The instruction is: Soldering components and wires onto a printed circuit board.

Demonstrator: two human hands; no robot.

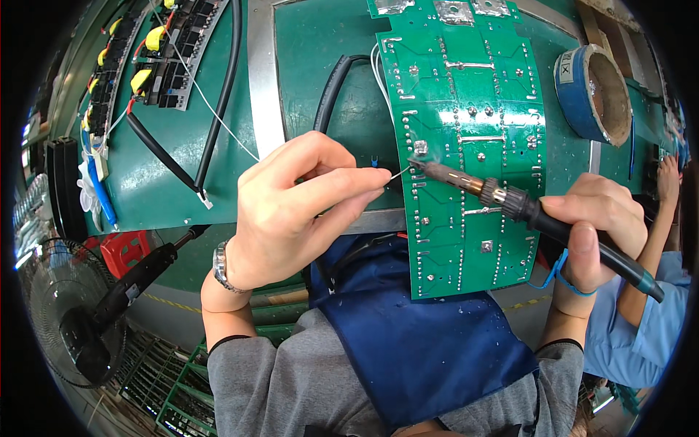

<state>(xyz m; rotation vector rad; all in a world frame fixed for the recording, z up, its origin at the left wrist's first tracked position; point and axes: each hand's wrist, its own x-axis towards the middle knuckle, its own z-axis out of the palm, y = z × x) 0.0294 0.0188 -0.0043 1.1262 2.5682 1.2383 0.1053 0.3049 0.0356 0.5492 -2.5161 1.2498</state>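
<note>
A large green circuit board (502, 95), solder side up, extends from the bench past its front edge. My left hand (284, 207) is closed, pinching a thin solder wire (399, 174) between thumb and forefinger; the wire's end reaches the board's left edge. My right hand (604, 218) grips a soldering iron (535, 216) by its black handle. The iron's tip meets the board beside the solder end, with a faint wisp of smoke there. Pale wires (378, 69) and a thick black cable (333, 91) lie beyond the board's left side.
Boards with yellow coils (154, 38) and a black cable (162, 149) lie at the far left. A blue-sided round container (579, 95) stands right of the board. At the lower left is a fan (73, 320). A co-worker's arm (659, 226) shows at the right edge.
</note>
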